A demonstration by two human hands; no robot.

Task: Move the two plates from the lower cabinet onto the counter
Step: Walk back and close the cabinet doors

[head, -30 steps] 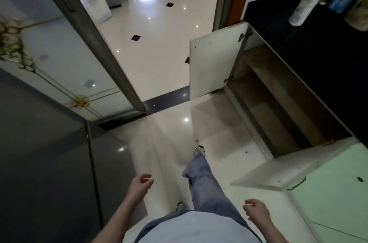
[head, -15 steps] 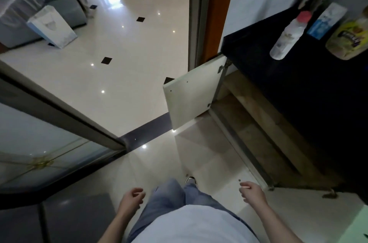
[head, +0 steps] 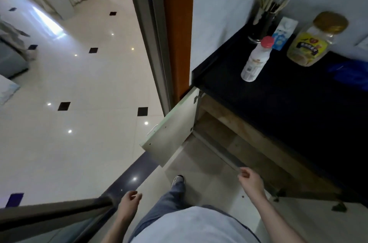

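The lower cabinet (head: pixel 249 143) stands open under the black counter (head: pixel 298 107), its wooden shelves partly in shadow. No plates show in the head view. My right hand (head: pixel 252 180) hangs in front of the cabinet's bottom rail, fingers loosely curled and holding nothing. My left hand (head: pixel 129 203) is low at my left side, fingers half curled, also holding nothing.
The white cabinet door (head: pixel 171 141) juts out to the left into the floor space. On the counter stand a white bottle with a pink cap (head: pixel 254 61), a yellow-labelled jar (head: pixel 310 43), a blue carton (head: pixel 282 33) and a utensil holder (head: pixel 264 21). A door frame (head: pixel 159 43) rises at left.
The view has swung up and right toward the counter. My right hand has risen and moved forward toward the cabinet opening. My left hand stays low.
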